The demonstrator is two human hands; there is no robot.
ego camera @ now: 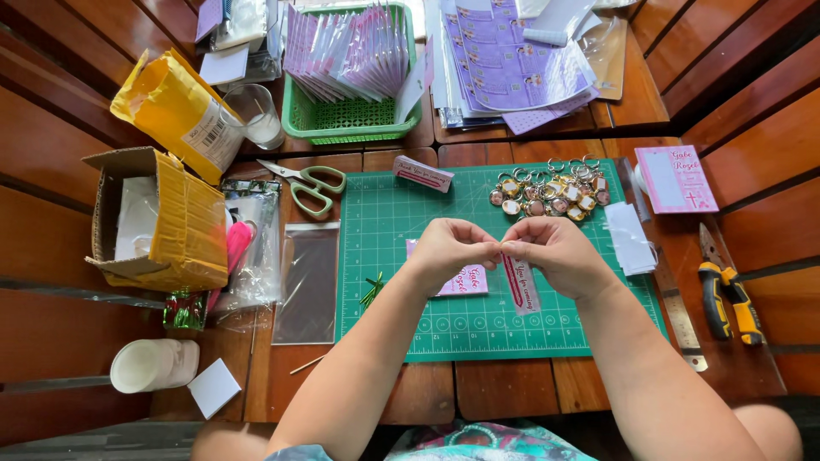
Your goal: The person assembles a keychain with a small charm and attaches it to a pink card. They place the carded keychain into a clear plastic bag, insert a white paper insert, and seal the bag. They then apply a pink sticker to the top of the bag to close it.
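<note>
Your 2 hands, left & right, meet fingertip to fingertip, pinched on a pink paper tag above the green cutting mat; keychain pile near.

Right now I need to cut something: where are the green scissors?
In the head view, the green scissors lie left of the green cutting mat, just below the green basket and above a clear plastic sleeve.
</note>
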